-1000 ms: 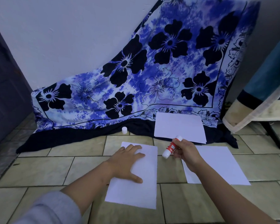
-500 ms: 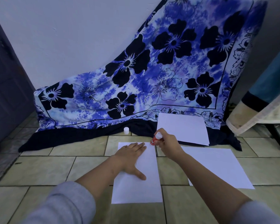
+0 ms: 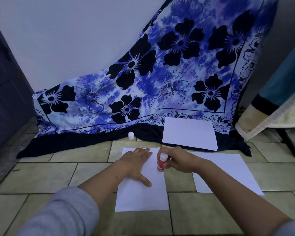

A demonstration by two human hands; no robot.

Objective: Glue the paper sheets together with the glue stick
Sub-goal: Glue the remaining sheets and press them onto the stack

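Looking down from the head view: left hand laid flat, palm down and fingers spread, on the upper half of the near paper sheet, thumb angled toward the lower right, gripping nothing, only pressing the sheet to the floor. Left forearm stretched in from the lower left, grey sleeve pushed up near the elbow. Right hand curled around the glue stick, fingers closed on its red barrel, the white end up and the lower end at the right edge of the same sheet; contact between tip and paper too small to tell. Right forearm reached in from the lower right corner.

Underneath lay a tiled floor of beige tiles with dark grout lines. Second sheet lay flat just right of the right hand, partly hidden by the wrist. Third sheet rested farther back, mostly on the dark hem of a blue floral cloth draped down against the pale wall. Small white cap stood at the cloth's hem, well apart from the glue stick. Dark door at the left; covered furniture with a dark leg at the right.
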